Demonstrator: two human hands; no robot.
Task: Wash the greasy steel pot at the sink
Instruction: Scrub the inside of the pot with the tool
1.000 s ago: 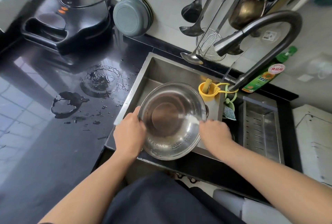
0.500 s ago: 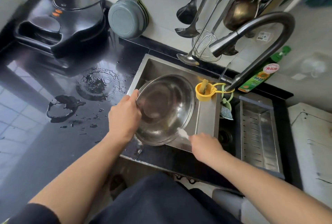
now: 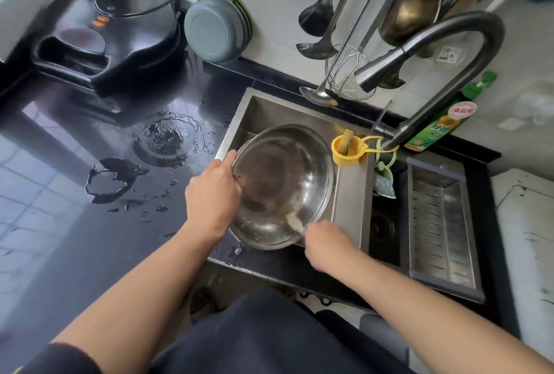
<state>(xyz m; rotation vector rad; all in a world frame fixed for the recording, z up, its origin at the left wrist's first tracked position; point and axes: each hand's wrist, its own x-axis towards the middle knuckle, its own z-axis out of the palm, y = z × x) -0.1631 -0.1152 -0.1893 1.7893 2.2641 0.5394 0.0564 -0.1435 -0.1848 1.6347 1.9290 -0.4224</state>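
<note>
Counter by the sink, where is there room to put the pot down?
The black counter nearest the person, below the puddles, is bare. Farther back stands the black cooker. Right of the pot, the yellow cup, cloth and drain rack crowd it.

Left hand (image 3: 214, 192) fingers hidden behind pot (image 3: 283, 186) rim (utensil handles cropped).

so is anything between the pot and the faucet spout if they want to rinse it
Nothing visible blocks it. The steel pot sits tilted in the sink, gripped at its rim by the left hand, with the right hand at its near edge. The faucet spout hangs above and to the right, with open space between them.
</note>
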